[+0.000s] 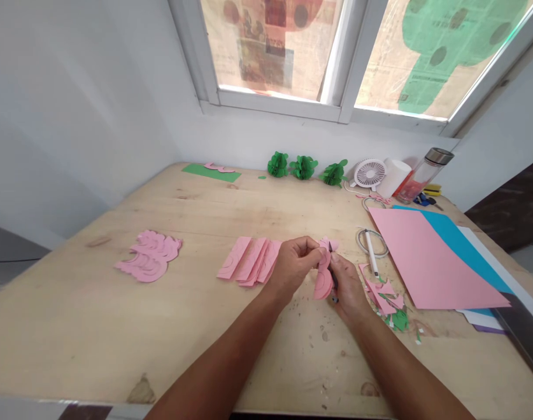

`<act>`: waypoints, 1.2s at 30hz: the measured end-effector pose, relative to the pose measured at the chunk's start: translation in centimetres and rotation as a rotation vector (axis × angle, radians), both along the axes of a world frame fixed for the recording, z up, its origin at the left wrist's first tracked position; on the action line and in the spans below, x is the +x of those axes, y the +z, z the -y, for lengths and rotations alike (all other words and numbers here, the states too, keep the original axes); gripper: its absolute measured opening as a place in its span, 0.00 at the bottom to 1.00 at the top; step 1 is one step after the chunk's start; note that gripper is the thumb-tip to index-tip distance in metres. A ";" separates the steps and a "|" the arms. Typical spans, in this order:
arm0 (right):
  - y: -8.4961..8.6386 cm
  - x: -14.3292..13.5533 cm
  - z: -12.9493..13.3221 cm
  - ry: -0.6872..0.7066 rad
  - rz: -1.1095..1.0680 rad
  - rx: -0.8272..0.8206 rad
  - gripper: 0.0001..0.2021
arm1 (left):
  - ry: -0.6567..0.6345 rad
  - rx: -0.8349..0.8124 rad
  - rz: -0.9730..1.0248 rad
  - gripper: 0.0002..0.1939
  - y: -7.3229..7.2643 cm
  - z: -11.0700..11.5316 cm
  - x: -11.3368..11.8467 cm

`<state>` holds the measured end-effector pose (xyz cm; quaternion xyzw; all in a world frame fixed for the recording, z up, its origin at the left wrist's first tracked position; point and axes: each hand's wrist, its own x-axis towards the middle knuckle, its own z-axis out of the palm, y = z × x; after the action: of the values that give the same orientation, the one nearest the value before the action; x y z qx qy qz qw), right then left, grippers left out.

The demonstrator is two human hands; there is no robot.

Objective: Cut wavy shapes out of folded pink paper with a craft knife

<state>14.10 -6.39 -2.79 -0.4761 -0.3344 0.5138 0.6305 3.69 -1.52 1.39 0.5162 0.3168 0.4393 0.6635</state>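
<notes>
Far left I see a stack of scalloped pink cutouts [149,255] on the bare wooden table [74,326], with open room all around it. Next, folded pink strips [249,261] lie just beside my left hand [294,263], whose fingers pinch the pink paper piece [323,279]. My right hand [347,287] is closed around dark scissors [333,280] cutting it. Beyond lie paper scraps [386,300], a white pen [371,252], and flat pink [428,256] and blue sheets [465,245] nearing the right edge.

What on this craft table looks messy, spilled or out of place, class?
Pink and green paper scraps lie scattered on the wooden table beside the right hand, with tiny bits strewn along the near edge. The bottle at the back leans tilted instead of standing upright.
</notes>
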 end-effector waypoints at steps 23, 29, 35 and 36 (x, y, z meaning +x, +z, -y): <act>0.2 -0.1 -0.1 0.011 0.007 -0.003 0.17 | -0.008 -0.006 -0.001 0.09 -0.1 0.0 0.0; 0.2 0.0 0.0 -0.001 0.017 -0.007 0.17 | -0.010 0.006 -0.003 0.09 -0.1 -0.1 0.0; 0.3 -0.1 0.0 0.008 0.030 -0.024 0.18 | -0.008 -0.003 0.006 0.09 -0.1 -0.1 0.0; 0.3 -0.1 0.0 0.007 0.033 -0.024 0.18 | -0.010 -0.006 0.006 0.09 -0.1 -0.1 0.0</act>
<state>14.05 -6.39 -2.50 -0.4908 -0.3400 0.5121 0.6175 3.72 -1.45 1.27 0.5143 0.3135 0.4369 0.6681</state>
